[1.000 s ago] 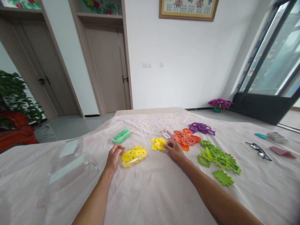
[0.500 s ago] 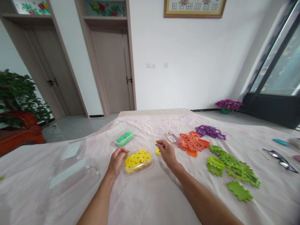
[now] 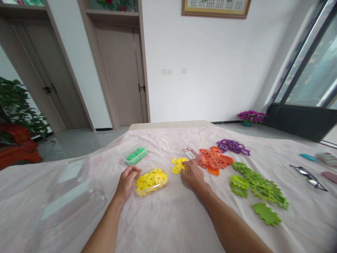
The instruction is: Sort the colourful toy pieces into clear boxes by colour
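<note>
A clear plastic tub [image 3: 152, 196] holds a heap of yellow snowflake discs [image 3: 151, 180]. My left hand [image 3: 127, 182] pinches the tub's left rim between thumb and fingers. To the right of the tub, several more yellow snowflake discs [image 3: 176, 168] lie on the cloth. The bent fingertips of my right hand [image 3: 194, 175] are closed at the right edge of these loose discs, with one disc at thumb and index finger; the hand hides part of it. Behind the hand lies a clear lid with a printed label [image 3: 190, 152].
Farther back stands a clear tub of green pieces [image 3: 137, 155]. Clear empty-looking containers [image 3: 73, 200] lie at the left. On the right are orange [image 3: 216, 160], purple [image 3: 233, 146] and green toothed plates [image 3: 265, 184], plus eyeglasses [image 3: 308, 175]. A patterned cloth [image 3: 163, 228] covers the surface.
My right hand has lowered slightly onto the loose yellow discs, and more of them show. My left hand stays on the tub's rim. The view has shifted a little.
</note>
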A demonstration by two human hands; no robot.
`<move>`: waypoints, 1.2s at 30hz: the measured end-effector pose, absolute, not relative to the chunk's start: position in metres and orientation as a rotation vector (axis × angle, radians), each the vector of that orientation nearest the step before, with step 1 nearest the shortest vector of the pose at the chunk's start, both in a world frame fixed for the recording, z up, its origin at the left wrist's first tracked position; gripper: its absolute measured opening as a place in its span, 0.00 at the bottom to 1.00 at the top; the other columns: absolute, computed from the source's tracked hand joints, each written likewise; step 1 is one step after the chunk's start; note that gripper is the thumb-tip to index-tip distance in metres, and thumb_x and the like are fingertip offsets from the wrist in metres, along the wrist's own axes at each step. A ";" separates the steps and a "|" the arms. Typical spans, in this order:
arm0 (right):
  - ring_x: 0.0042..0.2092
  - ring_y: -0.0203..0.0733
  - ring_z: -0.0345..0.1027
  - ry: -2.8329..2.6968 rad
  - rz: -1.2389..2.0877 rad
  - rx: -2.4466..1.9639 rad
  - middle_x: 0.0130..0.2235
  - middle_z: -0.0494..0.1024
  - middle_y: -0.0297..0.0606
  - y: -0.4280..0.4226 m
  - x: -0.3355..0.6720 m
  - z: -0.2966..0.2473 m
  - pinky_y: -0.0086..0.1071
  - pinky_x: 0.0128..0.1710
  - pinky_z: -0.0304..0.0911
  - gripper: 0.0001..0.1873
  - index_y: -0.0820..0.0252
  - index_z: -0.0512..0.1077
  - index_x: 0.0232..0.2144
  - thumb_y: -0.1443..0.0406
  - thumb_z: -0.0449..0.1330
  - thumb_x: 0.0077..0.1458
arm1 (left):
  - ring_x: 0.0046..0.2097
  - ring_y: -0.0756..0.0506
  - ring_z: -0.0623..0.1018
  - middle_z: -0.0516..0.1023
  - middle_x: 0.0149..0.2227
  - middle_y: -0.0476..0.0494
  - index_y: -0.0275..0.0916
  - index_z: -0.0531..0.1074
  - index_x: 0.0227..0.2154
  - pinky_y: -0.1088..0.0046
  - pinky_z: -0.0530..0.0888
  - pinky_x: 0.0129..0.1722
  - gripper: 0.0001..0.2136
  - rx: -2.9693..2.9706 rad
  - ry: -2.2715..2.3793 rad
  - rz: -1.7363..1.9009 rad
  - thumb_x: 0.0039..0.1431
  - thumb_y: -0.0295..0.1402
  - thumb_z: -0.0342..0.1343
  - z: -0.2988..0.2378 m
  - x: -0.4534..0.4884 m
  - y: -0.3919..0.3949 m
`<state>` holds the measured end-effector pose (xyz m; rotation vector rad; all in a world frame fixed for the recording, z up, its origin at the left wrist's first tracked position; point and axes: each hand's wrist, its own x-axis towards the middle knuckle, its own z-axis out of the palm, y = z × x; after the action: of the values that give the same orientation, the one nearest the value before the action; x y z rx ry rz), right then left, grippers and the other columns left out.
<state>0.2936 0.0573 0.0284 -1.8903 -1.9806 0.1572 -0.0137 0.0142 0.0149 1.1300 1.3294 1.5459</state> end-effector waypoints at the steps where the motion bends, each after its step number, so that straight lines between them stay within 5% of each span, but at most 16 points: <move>1: 0.50 0.44 0.68 -1.971 0.169 -1.889 0.50 0.72 0.41 0.057 0.294 0.029 0.32 0.42 0.57 0.18 0.54 0.72 0.49 0.62 0.54 0.57 | 0.35 0.46 0.75 0.79 0.30 0.45 0.37 0.74 0.27 0.71 0.69 0.40 0.08 1.128 1.331 1.546 0.43 0.35 0.58 0.015 -0.013 0.014; 13: 0.50 0.45 0.67 -1.983 0.270 -1.855 0.49 0.72 0.44 0.056 0.292 0.028 0.32 0.43 0.55 0.17 0.57 0.70 0.47 0.62 0.57 0.54 | 0.35 0.46 0.76 0.79 0.30 0.45 0.38 0.74 0.27 0.71 0.70 0.40 0.08 1.115 1.338 1.555 0.43 0.36 0.60 0.017 -0.012 0.013; 22: 0.37 0.38 0.68 -1.881 0.395 -1.723 0.37 0.76 0.33 0.061 0.294 0.022 0.28 0.34 0.54 0.15 0.56 0.69 0.42 0.64 0.59 0.49 | 0.33 0.46 0.75 0.78 0.29 0.45 0.38 0.74 0.26 0.71 0.70 0.37 0.08 1.115 1.334 1.567 0.42 0.36 0.60 0.018 -0.011 0.014; 36: 0.27 0.35 0.64 -1.645 0.625 -1.230 0.28 0.76 0.31 0.046 0.256 0.041 0.27 0.28 0.58 0.08 0.57 0.75 0.32 0.60 0.61 0.49 | 0.35 0.45 0.76 0.79 0.31 0.44 0.38 0.74 0.26 0.70 0.70 0.40 0.08 1.110 1.335 1.556 0.42 0.36 0.59 0.017 -0.011 0.014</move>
<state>0.2563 0.0458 0.0409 -1.2297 -1.6454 0.6247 -0.0115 0.0139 0.0172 1.1095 1.3348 1.5564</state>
